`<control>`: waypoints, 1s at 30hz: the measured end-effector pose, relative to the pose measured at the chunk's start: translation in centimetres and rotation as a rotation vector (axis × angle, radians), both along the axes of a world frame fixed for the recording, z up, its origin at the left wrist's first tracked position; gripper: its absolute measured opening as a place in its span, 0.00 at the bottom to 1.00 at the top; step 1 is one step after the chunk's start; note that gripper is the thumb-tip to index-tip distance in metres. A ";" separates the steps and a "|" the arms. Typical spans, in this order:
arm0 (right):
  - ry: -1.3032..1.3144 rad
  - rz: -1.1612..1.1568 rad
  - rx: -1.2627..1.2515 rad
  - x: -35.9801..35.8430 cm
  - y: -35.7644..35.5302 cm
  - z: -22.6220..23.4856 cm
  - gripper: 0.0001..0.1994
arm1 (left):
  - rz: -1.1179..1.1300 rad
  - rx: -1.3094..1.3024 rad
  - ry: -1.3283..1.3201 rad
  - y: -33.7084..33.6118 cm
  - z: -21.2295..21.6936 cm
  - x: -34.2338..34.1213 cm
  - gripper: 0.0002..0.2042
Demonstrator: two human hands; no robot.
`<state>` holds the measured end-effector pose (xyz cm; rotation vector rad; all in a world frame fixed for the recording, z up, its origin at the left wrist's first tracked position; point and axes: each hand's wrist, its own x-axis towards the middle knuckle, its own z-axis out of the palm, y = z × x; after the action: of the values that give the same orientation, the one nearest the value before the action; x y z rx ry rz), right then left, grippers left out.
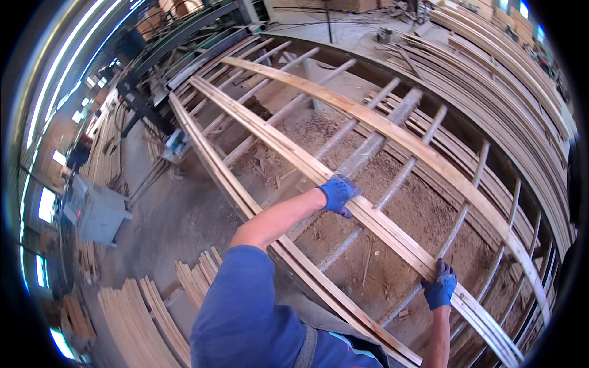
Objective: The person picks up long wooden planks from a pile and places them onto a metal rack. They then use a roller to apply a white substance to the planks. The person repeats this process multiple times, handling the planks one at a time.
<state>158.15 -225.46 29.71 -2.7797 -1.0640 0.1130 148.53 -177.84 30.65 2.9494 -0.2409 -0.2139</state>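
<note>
Pale, long, thin wooden slats (343, 190) are shown lying side by side across the grey metal rollers of a conveyor frame (368, 153). The left hand (337, 194), blue-gloved, is closed over the bundle's near edge; the right hand (440, 286), likewise gloved, grasps the same bundle further along. Judged light but whippy, the slats are best gripped at two well-separated points.

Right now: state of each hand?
Left hand: gloved, closed over the long wooden strips on the roller rack.
Right hand: gloved, fingers on the same strips nearer the person; full grip cannot be told.
</note>
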 end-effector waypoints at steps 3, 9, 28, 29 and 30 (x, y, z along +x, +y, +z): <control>0.001 -0.014 -0.044 -0.1 0.4 -0.2 0.45 | 0.025 0.058 0.017 -0.1 -0.7 0.1 0.42; 0.020 -0.006 -0.118 -0.2 0.9 -0.5 0.43 | 0.061 0.083 -0.006 -0.3 -1.1 -1.4 0.43; 0.303 0.280 0.169 -9.7 54.0 6.1 0.30 | 0.478 -0.299 -0.460 24.5 10.8 -38.1 0.25; 0.312 0.287 0.250 -8.3 56.9 4.1 0.31 | 0.512 -0.286 -0.494 26.1 10.4 -39.3 0.24; 0.375 0.277 0.191 -8.4 60.7 4.5 0.33 | 0.559 -0.294 -0.498 27.7 10.2 -41.1 0.23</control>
<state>149.75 -164.73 34.16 -2.3062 -1.2689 0.5147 107.46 -150.19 40.83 2.5922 0.4516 0.5780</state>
